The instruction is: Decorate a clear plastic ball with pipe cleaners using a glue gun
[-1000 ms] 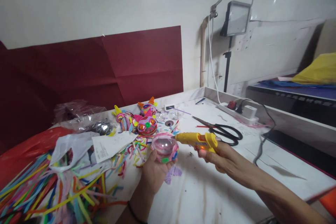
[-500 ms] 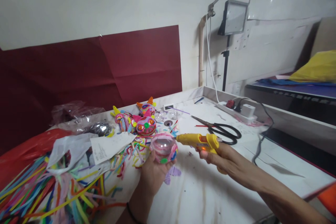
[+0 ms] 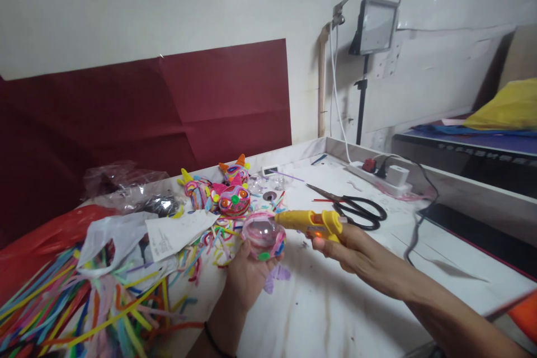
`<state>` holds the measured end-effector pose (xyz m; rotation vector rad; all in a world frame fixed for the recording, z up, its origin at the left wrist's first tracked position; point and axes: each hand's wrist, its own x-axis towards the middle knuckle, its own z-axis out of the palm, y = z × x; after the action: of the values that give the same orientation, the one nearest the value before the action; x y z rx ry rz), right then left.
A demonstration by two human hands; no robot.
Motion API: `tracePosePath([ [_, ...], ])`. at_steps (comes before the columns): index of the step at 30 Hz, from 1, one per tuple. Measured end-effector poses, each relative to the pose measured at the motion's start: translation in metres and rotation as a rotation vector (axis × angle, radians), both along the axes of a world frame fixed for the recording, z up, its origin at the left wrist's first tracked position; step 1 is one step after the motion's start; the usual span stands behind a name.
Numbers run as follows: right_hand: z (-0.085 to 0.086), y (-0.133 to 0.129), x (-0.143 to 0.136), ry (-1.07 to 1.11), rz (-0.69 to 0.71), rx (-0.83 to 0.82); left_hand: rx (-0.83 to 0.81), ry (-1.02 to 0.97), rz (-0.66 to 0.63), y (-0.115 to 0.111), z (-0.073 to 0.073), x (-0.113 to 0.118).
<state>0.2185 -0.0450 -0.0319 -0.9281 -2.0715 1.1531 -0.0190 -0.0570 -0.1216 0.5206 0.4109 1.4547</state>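
Note:
Cupped from below in my left hand (image 3: 245,277) is a clear plastic ball (image 3: 265,235), partly covered with pink, blue and green fuzzy strips. My right hand (image 3: 348,251) is wrapped round a yellow glue gun (image 3: 312,224) with an orange light glowing on it. The gun's nozzle points left and meets the upper right of the ball; whether it touches cannot be made out. A purple fuzzy piece (image 3: 277,278) shows just below the ball. Behind it sit several finished colourful animal-faced balls (image 3: 235,199) with ears and round eyes.
Black-handled scissors (image 3: 356,207) lie beyond the glue gun. A power strip (image 3: 380,177) with cables runs along the right rim. Bundled pipe cleaners (image 3: 113,313), a white plastic bag (image 3: 113,240) and a paper sheet (image 3: 180,233) cover the left side. Cut scraps (image 3: 210,246) are scattered mid-table.
My right hand has brought the glue gun slightly left, so its nozzle now overlaps the ball's upper edge. The ball in my left hand has barely shifted.

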Motion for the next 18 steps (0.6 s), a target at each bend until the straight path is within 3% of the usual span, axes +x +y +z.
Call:
tracePosePath([
  [18, -0.0067, -0.0031, 0.0084, 0.010, -0.025, -0.032, 0.000, 0.018, -0.009, 0.0003, -0.0004, -0.0008],
])
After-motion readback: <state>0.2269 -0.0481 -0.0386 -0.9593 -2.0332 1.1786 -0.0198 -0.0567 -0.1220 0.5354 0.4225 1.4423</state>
